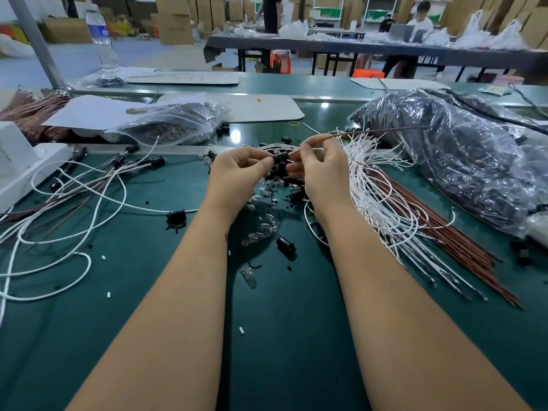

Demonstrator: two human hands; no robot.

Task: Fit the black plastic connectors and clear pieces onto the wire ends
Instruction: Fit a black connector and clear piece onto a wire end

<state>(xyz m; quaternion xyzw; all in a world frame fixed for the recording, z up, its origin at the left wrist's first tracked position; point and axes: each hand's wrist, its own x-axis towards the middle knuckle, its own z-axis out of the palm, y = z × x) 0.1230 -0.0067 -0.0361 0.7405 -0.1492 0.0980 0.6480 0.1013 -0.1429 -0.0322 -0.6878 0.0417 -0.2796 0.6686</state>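
Two hands meet above the green work surface (281, 336). The left hand (237, 170) pinches a black plastic connector (280, 158) between thumb and fingertips, its fingers curled round it. The right hand (321, 167) pinches a thin brown wire (370, 132) whose near end meets the connector, while the rest runs off to the right over the bags.

Just beneath the hands lies a loose heap of black connectors (292, 185) mixed with clear pieces (262, 229); one clear piece (248, 275) sits apart, nearer the person. Beside the right wrist fans a bundle of white wires (385, 209) over brown wires (462, 250).

To the left, finished leads with connectors fitted (89, 179) sprawl across the mat. Behind them a clear zip bag (172, 126) lies open-mouthed, holding small parts too blurred to name. At far right a large crumpled clear plastic bag (462, 155) holds a dark mass of black parts and wire.
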